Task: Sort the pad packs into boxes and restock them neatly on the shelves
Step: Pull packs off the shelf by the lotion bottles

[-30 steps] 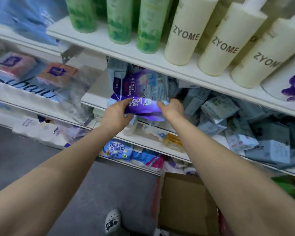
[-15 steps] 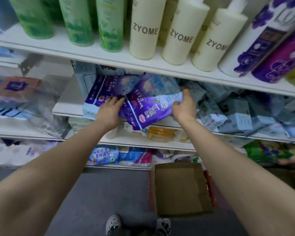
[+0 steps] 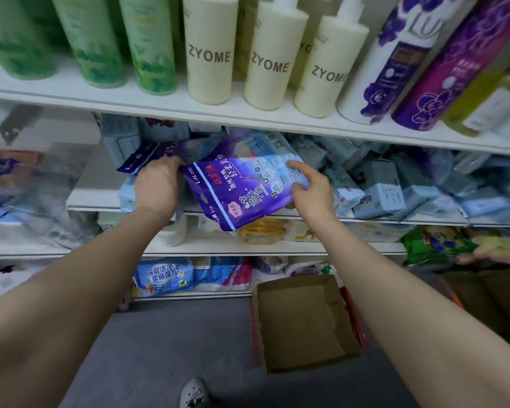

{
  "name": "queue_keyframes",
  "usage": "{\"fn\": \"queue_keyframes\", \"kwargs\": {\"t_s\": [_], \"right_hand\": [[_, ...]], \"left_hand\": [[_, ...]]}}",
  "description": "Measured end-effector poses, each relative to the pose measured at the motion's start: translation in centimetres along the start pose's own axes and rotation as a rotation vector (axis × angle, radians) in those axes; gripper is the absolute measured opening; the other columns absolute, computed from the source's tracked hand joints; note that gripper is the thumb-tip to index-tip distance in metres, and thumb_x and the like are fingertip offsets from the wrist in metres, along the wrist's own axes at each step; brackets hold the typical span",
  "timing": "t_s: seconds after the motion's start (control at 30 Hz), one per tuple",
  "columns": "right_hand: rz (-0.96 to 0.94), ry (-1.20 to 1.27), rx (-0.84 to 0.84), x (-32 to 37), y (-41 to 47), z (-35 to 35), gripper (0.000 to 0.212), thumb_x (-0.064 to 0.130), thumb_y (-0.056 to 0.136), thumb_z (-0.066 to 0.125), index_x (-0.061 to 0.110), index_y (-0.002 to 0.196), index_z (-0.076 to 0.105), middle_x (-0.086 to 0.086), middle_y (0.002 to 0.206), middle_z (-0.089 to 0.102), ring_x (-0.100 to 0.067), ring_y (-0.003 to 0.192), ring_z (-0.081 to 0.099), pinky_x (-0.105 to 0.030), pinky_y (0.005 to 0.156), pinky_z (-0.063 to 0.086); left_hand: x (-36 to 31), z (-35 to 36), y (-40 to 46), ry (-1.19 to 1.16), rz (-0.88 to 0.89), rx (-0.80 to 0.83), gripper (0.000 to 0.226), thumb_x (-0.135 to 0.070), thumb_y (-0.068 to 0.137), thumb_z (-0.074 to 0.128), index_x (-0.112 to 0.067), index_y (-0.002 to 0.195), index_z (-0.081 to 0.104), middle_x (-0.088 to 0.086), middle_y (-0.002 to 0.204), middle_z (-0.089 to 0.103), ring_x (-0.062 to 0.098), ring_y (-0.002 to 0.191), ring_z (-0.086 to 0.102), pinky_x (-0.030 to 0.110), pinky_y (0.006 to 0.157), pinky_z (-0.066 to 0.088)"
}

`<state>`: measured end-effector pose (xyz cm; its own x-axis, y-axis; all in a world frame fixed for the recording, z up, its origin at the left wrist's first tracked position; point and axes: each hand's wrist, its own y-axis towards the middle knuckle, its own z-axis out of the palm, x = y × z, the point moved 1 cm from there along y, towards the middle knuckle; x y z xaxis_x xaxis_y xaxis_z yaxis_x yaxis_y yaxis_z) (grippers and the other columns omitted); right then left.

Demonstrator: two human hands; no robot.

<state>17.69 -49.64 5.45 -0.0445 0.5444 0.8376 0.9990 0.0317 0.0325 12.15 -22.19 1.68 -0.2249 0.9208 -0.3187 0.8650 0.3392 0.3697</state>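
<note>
Two bare hands meet at the middle shelf [image 3: 95, 200]. The right hand [image 3: 309, 191] holds the right end of a purple pad pack [image 3: 242, 187], thumb under its lower edge and forefinger stretched out over its printed face; the pack tilts, its near corner hanging past the shelf edge. The left hand [image 3: 156, 187] curls its fingers round a second purple pack [image 3: 147, 157] just left of the first, over a pale blue pack [image 3: 125, 192] lying at the shelf front. To the right, a heap of pale blue packs [image 3: 380, 187] fills the same shelf. Above stand green bottles [image 3: 100, 39], cream ZYOME bottles [image 3: 209, 48] and purple bottles [image 3: 442, 60]. Below, near on the grey floor [image 3: 159, 348], sits an open cardboard box [image 3: 304, 322].
</note>
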Motion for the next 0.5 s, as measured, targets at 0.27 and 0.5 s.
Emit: {"fn": "queue_keyframes", "kwargs": {"t_s": [0.27,0.5], "right_hand": [[0.068,0.218,-0.128,-1.9,-1.6,-7.3,0.053,0.0,0.08,0.046,0.039,0.107,0.071,0.023,0.095,0.06,-0.032,0.076,0.07,-0.05,0.074,0.06],[0.111,0.223,-0.179,-7.7,-4.2,-17.2,0.047,0.008,0.078,0.045,0.044,0.098,0.07,0.001,0.121,0.063,-0.022,0.081,0.071,-0.047,0.074,0.061]], "left_hand": [[-6.2,-5.2,-2.4,0.03,0.036,-0.226,0.021,-0.019,0.096,0.053,0.0,0.095,0.061,0.025,0.09,0.059,0.042,0.077,0.056,0.043,0.06,0.034],[-16.2,-6.8,-8.1,0.098,0.103,-0.2,0.02,-0.021,0.095,0.055,-0.005,0.101,0.064,0.021,0.095,0.061,0.042,0.083,0.059,0.042,0.061,0.037]]}}
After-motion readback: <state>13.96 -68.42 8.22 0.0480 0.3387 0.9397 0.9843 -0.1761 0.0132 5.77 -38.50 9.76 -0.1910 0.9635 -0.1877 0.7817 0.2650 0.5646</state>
